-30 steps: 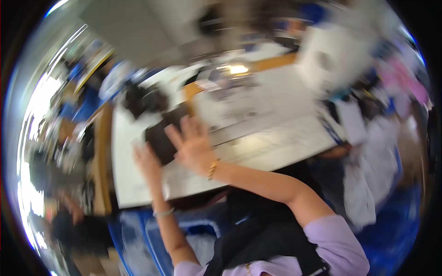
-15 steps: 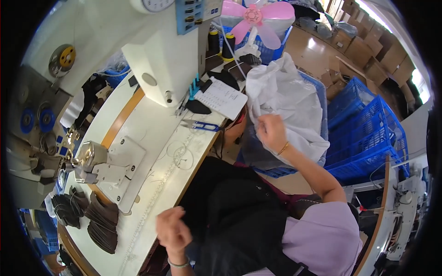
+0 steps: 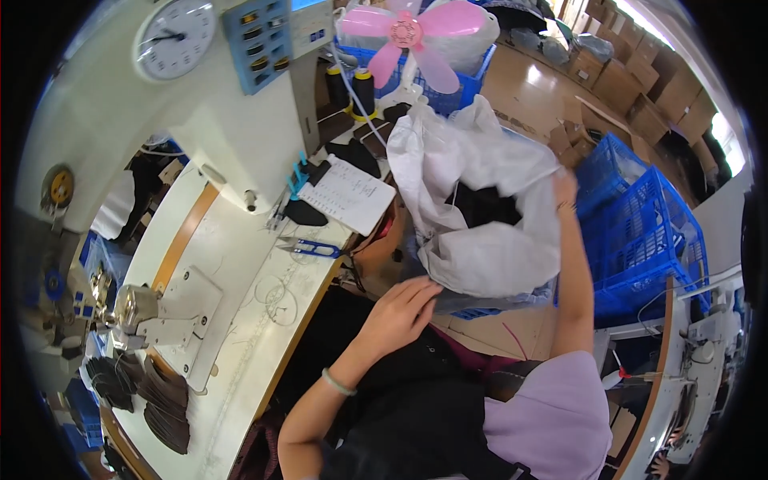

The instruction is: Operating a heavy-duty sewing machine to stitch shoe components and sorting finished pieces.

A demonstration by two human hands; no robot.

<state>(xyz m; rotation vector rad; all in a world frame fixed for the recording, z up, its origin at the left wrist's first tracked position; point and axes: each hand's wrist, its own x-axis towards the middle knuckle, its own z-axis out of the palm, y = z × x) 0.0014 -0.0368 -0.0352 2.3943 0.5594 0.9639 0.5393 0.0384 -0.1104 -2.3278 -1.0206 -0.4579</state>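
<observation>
A white woven sack (image 3: 496, 260) stands with its mouth spread, inside a blue plastic crate (image 3: 472, 314) right of the sewing table. Dark pieces (image 3: 488, 206) show down in its opening. My right hand (image 3: 565, 189), a little blurred, is closed on the sack's right-hand rim. At the near left edge, my left hand (image 3: 400, 314) has its fingertips together on the sack's rim, seemingly pinching it; the thumb is partly hidden. Blue-handled thread snips (image 3: 312, 247) lie on the table, near an open notebook (image 3: 348, 194) with writing.
The sewing machine (image 3: 136, 308) is at left, beside stacked dark brown fabric pieces (image 3: 164, 408). A pink fan (image 3: 406, 32) and black thread cones (image 3: 364, 92) stand at the back. Blue crates (image 3: 640, 228) flank the sack on the right, with cardboard boxes (image 3: 644, 72) beyond.
The sack's mouth has gone from folded over to spread, exposing dark contents. My left hand came up from the table edge to the sack; my right moved right to its far rim.
</observation>
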